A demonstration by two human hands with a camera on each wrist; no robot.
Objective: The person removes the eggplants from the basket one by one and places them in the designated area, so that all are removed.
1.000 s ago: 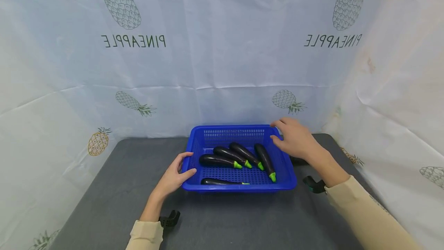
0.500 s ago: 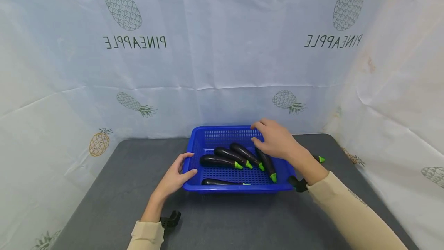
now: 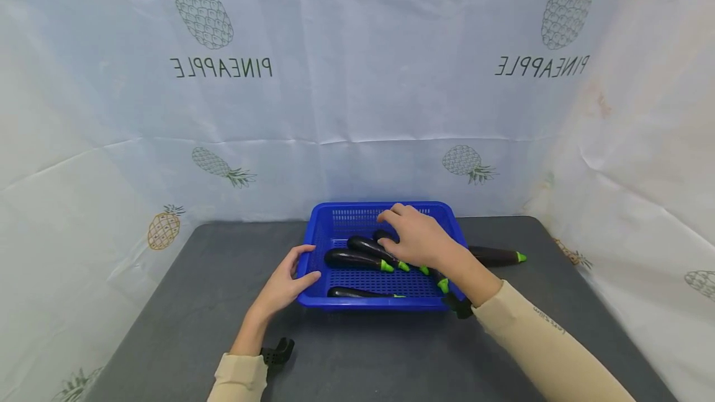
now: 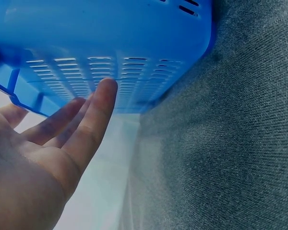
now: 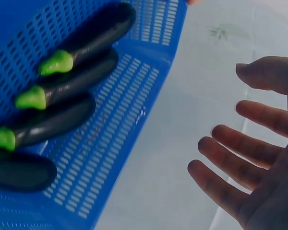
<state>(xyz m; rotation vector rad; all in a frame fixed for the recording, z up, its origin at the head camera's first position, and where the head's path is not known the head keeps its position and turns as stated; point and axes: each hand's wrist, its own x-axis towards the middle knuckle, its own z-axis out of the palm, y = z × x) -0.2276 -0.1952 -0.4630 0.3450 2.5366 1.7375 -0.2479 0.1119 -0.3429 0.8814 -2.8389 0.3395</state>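
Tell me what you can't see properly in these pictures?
- Head view: the right hand covers parts of two eggplants in the blue basket.
- Left wrist view: the left hand and basket wall fill the frame; no eggplants show.
- Right wrist view: the nearest eggplant is cut off by the edge.

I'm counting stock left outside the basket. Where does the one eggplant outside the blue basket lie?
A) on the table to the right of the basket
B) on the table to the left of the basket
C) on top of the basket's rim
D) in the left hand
A: the head view shows the lone eggplant lying on the table right of the blue basket.
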